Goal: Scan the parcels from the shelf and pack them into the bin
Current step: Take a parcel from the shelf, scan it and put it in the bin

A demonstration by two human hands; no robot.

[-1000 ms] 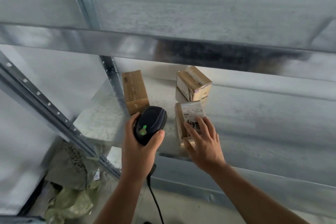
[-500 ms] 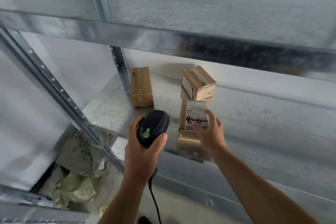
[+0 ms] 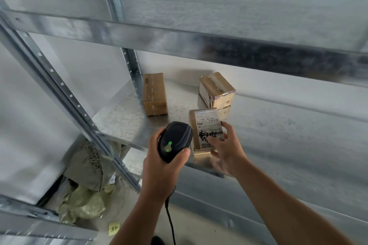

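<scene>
My left hand (image 3: 161,167) grips a black corded barcode scanner (image 3: 175,141) with a green light lit on its top. Right beside it, my right hand (image 3: 226,151) holds a small cardboard parcel (image 3: 205,125) with a white printed label, tilted up at the front edge of the metal shelf (image 3: 123,121). Two more cardboard parcels stand further back on the shelf: a plain brown one (image 3: 154,93) at the left and a taped one (image 3: 217,89) behind the held parcel. No bin is in view.
A metal upright (image 3: 59,85) with holes runs diagonally at the left. Crumpled green and grey bags (image 3: 83,199) lie on the floor below the shelf. The shelf above (image 3: 179,40) overhangs the parcels. A yellow note (image 3: 114,228) sticks on the floor.
My right hand has pulled the labelled parcel nearer the shelf's front edge and tipped its label up beside the scanner. The camera moved closer and shifted left.
</scene>
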